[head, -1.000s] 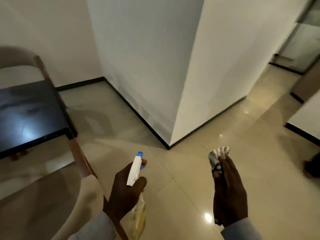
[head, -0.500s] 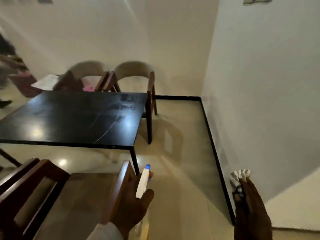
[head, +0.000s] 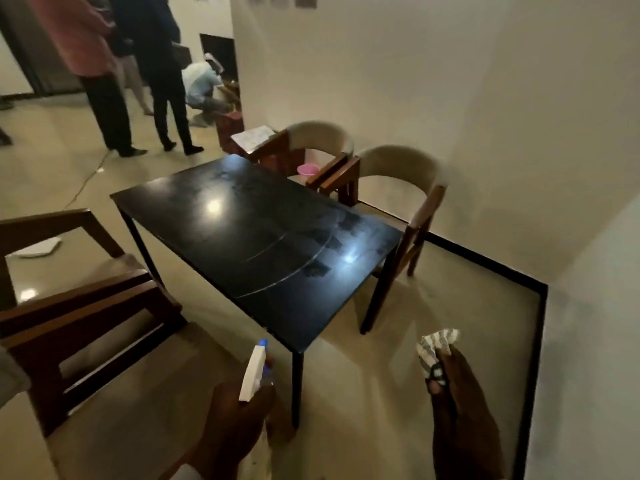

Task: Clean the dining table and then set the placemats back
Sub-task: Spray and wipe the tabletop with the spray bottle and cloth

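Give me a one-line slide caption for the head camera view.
Left hand holding spray bottle, right hand gripping cloth, approaching black dining table.

No text can be read; the papers on the wall (head: 293, 0) and the sheet on the chair (head: 254, 136) are too blurred.

Left hand (head: 232, 417) and right hand (head: 460, 407), fingers curled

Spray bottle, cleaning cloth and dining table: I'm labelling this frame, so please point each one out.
spray bottle (head: 252, 374), head view, on its white trigger head.
cleaning cloth (head: 437, 341), head view, on the bunched striped fabric above the fingers.
dining table (head: 242, 230), head view, on the bare black top.
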